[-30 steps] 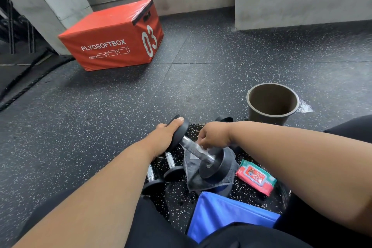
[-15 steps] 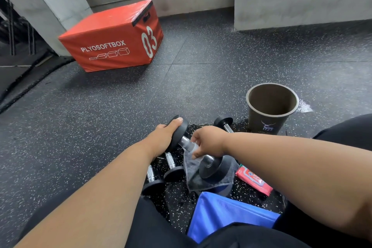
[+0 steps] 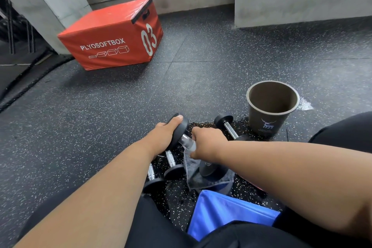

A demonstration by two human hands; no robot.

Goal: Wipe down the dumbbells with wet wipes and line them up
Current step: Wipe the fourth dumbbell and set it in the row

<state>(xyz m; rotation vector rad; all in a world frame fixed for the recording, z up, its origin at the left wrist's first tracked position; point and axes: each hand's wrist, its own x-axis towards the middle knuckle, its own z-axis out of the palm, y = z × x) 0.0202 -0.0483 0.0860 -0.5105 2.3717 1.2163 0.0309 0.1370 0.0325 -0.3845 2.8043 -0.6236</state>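
left grip [image 3: 164, 136] clasping dumbbell [image 3: 209, 169], right grip [image 3: 207, 143] pinching wipe [image 3: 191, 146]

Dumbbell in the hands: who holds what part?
Left hand grips the dumbbell by its far weight head. Right hand is curled round the handle with a wipe.

I see an orange-red plyo box [image 3: 112, 35] with white lettering on black flooring [image 3: 90, 127] flecked white. Nearer me than the box: black-ended, chrome-handled dumbbells [image 3: 203, 155], a grey cloth [image 3: 201, 179], an olive-brown cup [image 3: 270, 106] with a pale logo, a blue bag [image 3: 225, 213].
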